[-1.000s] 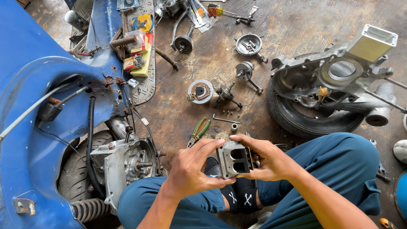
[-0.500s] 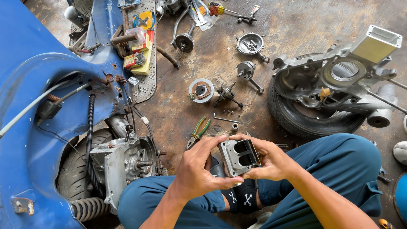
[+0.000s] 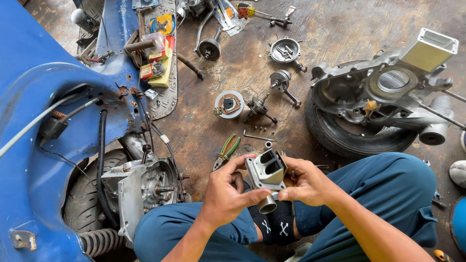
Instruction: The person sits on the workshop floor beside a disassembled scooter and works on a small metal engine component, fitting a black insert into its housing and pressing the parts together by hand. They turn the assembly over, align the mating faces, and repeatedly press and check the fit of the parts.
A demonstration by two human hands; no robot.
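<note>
2 hands: left hand (image 3: 224, 192), right hand (image 3: 307, 183); 1 grey metal manifold part (image 3: 266, 171) between them; 1 pair of green-handled pliers (image 3: 226, 150); 1 engine casing (image 3: 388, 92) on 1 tyre (image 3: 340, 138); 1 round stator plate (image 3: 229, 104); 1 crankshaft (image 3: 281, 82); 1 blue scooter body (image 3: 43, 87); 1 screwdriver (image 3: 259, 13).

Blue scooter body (image 3: 34, 97), left. Engine (image 3: 141, 187) beside rear tyre (image 3: 80, 194). Green pliers (image 3: 227, 149) on stained floor (image 3: 340, 24). Crankshaft (image 3: 282, 82), stator plate (image 3: 229, 104). Engine case (image 3: 383, 92) resting on tyre (image 3: 340, 138), right.
</note>
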